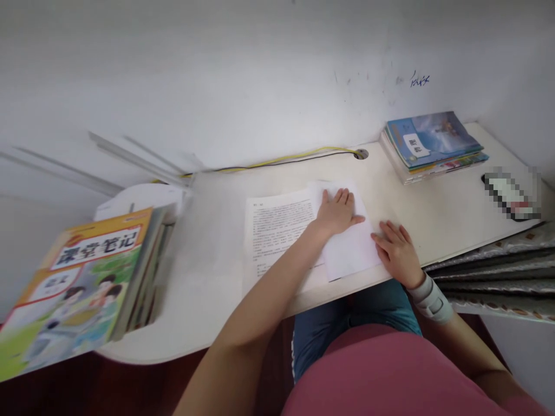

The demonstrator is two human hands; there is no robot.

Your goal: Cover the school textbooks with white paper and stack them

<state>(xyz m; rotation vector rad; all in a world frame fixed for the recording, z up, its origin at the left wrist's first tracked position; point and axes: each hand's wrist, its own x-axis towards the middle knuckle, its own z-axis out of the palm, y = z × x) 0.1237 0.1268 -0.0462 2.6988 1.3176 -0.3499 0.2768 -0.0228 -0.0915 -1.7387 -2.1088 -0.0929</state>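
My left hand (337, 212) lies flat with spread fingers on a blank white sheet of paper (349, 251). That sheet overlaps the right side of a printed page (277, 228) covered in lines of small text. My right hand (396, 251) rests palm down at the desk's front edge, fingers apart, close to the right edge of the white sheet. Whether its fingertips touch the paper I cannot tell. A pale band is around my right wrist. Neither hand is gripping anything.
Books with a colourful cover (87, 283) stand at the desk's left end. A stack of books (433, 141) lies at the back right, near a phone (509, 196). Yellow and black cables (281, 159) run along the wall into a hole (361, 154). Folded patterned fabric (498, 271) is below right.
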